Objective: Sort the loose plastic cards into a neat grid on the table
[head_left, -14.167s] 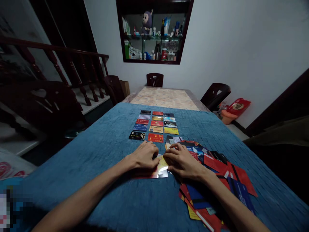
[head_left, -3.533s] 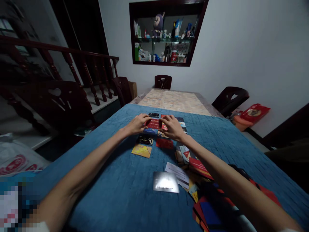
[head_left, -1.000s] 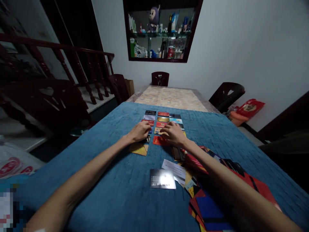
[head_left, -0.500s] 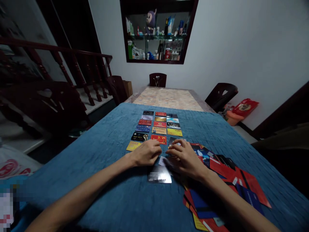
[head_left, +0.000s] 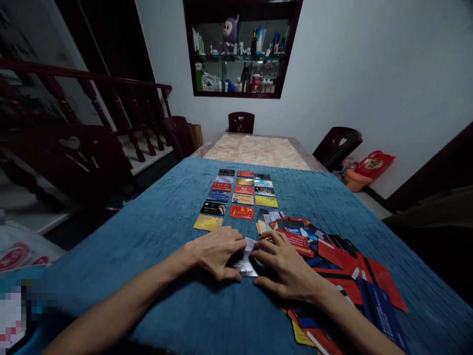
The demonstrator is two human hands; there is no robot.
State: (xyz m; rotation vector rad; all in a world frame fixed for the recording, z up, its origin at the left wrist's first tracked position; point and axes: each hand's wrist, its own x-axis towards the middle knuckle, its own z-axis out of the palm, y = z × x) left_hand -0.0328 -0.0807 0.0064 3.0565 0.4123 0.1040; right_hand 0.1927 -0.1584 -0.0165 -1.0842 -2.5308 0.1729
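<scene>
- Blue-draped surface [head_left: 155, 212], and silver card [head_left: 247, 266] sits between left hand [head_left: 216, 250] and right hand [head_left: 284, 266]!
- Grip: curled at its ends; whether pinched, can't tell.
- Even pressure both sides should keep it level.

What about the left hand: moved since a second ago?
Yes, the left hand came toward the camera, from beyond the left yellow card to its near side.

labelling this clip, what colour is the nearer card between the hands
The nearer card is shiny silver-grey, showing best in the head view.
</scene>
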